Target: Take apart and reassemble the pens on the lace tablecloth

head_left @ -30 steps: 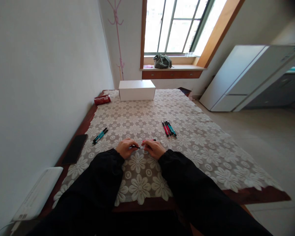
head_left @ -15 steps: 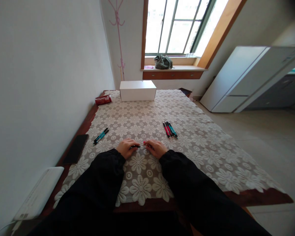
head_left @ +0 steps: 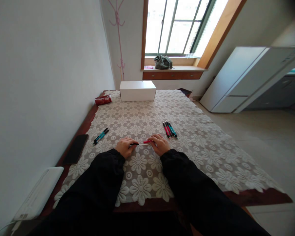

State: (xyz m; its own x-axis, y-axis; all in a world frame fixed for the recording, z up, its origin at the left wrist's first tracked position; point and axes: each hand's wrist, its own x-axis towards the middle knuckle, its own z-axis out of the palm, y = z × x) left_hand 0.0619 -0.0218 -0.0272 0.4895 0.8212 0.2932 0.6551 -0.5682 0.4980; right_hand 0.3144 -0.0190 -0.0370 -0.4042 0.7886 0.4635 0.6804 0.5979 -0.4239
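Low over the tablecloth, my left hand point(head_left: 125, 147) is closed on a black pen part point(head_left: 134, 144). A thin pale rod, which looks like a pen refill point(head_left: 142, 144), sticks out of it toward the right. My right hand point(head_left: 159, 144) pinches a red pen barrel point(head_left: 146, 142), whose left end shows past the fingertips. The refill's right end lies close to the barrel and the right fingers; I cannot tell whether they touch. Beyond my right hand lie several red and teal pens point(head_left: 169, 129) side by side. Left of my left hand rest teal-and-black pens point(head_left: 101, 136).
A lace tablecloth point(head_left: 140, 188) covers the wooden table. At its far end stands a white box point(head_left: 137, 91), with a red packet point(head_left: 103, 99) to its left. Along the left edge lie a dark phone point(head_left: 76, 149) and a white device with a cable point(head_left: 40, 193).
My right hand has shifted slightly right and more of the red barrel shows. The gap between the hands is wider, with more of the pale rod exposed.
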